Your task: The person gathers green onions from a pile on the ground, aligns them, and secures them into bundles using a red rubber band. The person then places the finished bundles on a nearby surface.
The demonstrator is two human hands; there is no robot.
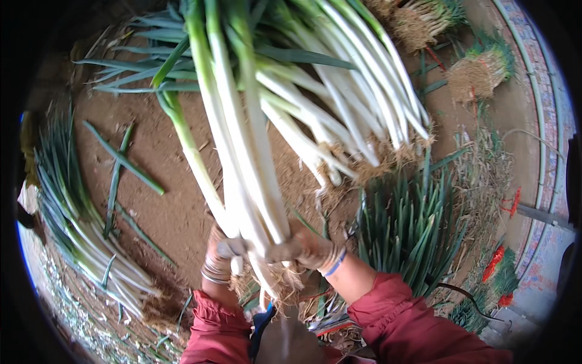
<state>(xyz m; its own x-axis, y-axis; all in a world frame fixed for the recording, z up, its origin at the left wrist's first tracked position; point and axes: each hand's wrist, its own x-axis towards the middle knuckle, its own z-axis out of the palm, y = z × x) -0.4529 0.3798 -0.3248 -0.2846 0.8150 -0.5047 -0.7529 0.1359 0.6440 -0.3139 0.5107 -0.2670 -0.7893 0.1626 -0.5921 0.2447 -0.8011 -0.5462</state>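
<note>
Both of my hands wear soiled work gloves. They grip a bunch of long green onions just above its root ends, with white stems pointing away from me and roots hanging towards me. My left hand closes round the left side of the bunch, and my right hand round the right side. Beyond them a heap of more green onions lies on the soil, roots facing right and towards me. The leaf ends of the held bunch run out of the picture at the top.
At the left lies another pile of green onions. Dark green leaves stand at the right. Tied bundles with roots lie at the upper right, near pipes along the edge. Loose leaves and dry scraps litter the dirt floor.
</note>
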